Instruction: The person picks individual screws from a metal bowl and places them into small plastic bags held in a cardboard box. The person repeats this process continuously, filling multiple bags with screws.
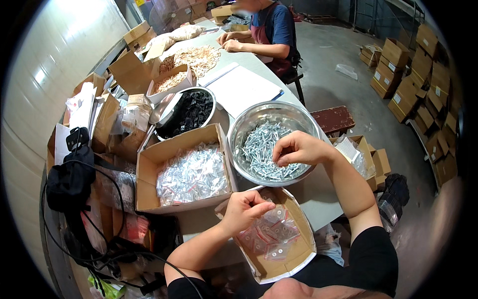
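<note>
- Right hand (298,148) over steel bowl (239,130), fingertips pinched together on screws (261,149) – bowl sits close for grabbing.
- Left hand (244,209) over box (298,254) w/ small bags (269,231), fingers curled shut, prob. gripping a bag; can't tell for sure.

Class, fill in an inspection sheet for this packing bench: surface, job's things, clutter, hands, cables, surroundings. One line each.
Surface: grey table, crowded.
Job's things: steel bowl of silvery screws; small box of little clear bags on the lap.
Clutter: carton of filled bags, bowl of black parts, white sheets.
Hands: right hand pinching over the screws; left hand curled above the bags.
Cables: black cables at left, near a black bag.
Surroundings: seated co-worker; stacked cartons on the floor.
</note>
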Demonstrator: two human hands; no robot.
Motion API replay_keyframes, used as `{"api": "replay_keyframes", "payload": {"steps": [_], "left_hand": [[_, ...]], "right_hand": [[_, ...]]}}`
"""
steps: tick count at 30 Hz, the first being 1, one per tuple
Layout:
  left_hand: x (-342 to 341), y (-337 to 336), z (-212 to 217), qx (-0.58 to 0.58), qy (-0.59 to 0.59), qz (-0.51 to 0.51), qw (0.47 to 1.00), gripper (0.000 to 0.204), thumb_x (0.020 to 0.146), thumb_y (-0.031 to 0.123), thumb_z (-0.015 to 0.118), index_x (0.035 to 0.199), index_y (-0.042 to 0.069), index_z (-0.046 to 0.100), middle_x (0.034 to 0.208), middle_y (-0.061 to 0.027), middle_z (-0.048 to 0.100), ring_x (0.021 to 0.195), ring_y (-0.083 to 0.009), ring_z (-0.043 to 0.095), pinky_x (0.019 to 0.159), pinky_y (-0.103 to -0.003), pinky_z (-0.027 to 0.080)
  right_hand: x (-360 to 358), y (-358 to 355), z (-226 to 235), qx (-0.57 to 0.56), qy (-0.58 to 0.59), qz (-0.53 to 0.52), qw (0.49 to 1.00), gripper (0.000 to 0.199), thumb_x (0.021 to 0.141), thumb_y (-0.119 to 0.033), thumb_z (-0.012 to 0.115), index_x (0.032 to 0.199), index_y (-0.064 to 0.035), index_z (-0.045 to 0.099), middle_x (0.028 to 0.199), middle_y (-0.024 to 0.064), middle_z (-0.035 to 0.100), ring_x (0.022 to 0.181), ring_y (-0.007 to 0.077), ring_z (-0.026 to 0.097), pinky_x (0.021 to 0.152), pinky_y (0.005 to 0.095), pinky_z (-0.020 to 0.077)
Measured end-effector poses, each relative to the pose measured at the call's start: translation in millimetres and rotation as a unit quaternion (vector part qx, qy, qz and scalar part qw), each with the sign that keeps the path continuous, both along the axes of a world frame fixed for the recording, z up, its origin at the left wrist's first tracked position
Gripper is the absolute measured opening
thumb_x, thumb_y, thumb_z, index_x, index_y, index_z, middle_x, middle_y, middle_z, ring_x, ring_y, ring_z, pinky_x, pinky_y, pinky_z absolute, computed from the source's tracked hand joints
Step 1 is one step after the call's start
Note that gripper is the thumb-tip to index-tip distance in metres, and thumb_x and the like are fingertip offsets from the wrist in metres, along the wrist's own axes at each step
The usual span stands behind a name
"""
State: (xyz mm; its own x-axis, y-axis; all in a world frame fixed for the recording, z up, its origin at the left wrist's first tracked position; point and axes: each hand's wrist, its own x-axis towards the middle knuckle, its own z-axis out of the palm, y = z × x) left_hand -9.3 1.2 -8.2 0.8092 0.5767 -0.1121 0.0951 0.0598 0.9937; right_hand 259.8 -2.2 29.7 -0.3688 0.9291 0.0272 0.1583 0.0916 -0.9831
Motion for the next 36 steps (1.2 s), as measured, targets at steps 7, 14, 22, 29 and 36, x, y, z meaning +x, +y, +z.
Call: {"api": "replay_keyframes", "payload": {"steps": [7, 14, 22, 29, 36], "left_hand": [[14.1, -0.8, -2.6, 0.081, -0.073, 0.009, 0.994, 0.011, 0.086, 0.007, 0.070, 0.093, -0.002, 0.070, 0.077, -0.0012, 0.063, 0.069, -0.0056, 0.055, 0.063, -0.021, 0.045], [5.1, 1.0, -4.7, 0.086, -0.036, 0.019, 0.995, 0.017, 0.081, 0.011, 0.077, 0.077, -0.002, 0.065, 0.067, 0.0001, 0.058, 0.062, -0.0053, 0.050, 0.057, -0.022, 0.043], [9.6, 5.6, -20.0, 0.207, -0.053, -0.031, 0.976, 0.016, 0.078, 0.005, 0.076, 0.083, -0.003, 0.064, 0.087, -0.0029, 0.059, 0.078, -0.0083, 0.054, 0.066, -0.024, 0.044], [9.7, 0.0, -6.2, -0.046, -0.035, -0.066, 0.996, 0.017, 0.084, 0.009, 0.074, 0.095, 0.000, 0.065, 0.094, -0.0013, 0.063, 0.089, -0.0090, 0.058, 0.081, -0.026, 0.048], [8.8, 5.3, -2.9, 0.031, 0.032, -0.133, 0.990, 0.028, 0.083, 0.017, 0.076, 0.103, 0.001, 0.064, 0.099, -0.0016, 0.064, 0.093, -0.0092, 0.057, 0.085, -0.027, 0.047]], "right_hand": [[-12.1, -6.0, 3.8, -0.028, 0.059, 0.014, 0.998, 0.013, 0.081, 0.000, 0.070, 0.094, 0.0011, 0.068, 0.086, 0.0032, 0.068, 0.080, 0.0079, 0.062, 0.073, 0.0233, 0.0503], [-29.8, -21.5, 11.3, -0.033, 0.081, 0.102, 0.991, 0.014, 0.084, -0.001, 0.069, 0.098, 0.0002, 0.068, 0.088, 0.0028, 0.069, 0.080, 0.0071, 0.062, 0.073, 0.0222, 0.0502], [-37.6, -22.5, 17.3, 0.023, -0.019, 0.128, 0.991, 0.014, 0.083, -0.001, 0.069, 0.096, 0.0013, 0.067, 0.084, 0.0054, 0.069, 0.077, 0.0087, 0.064, 0.068, 0.0241, 0.0512], [-39.0, -24.9, 21.6, 0.069, -0.045, 0.133, 0.988, 0.013, 0.082, -0.001, 0.068, 0.094, 0.0014, 0.067, 0.081, 0.0067, 0.069, 0.075, 0.0106, 0.064, 0.068, 0.0249, 0.0510], [-43.1, -27.7, 21.7, 0.115, -0.086, 0.096, 0.985, 0.015, 0.080, -0.002, 0.069, 0.094, -0.0002, 0.067, 0.081, 0.0092, 0.067, 0.074, 0.0156, 0.065, 0.067, 0.0296, 0.0506]]}}
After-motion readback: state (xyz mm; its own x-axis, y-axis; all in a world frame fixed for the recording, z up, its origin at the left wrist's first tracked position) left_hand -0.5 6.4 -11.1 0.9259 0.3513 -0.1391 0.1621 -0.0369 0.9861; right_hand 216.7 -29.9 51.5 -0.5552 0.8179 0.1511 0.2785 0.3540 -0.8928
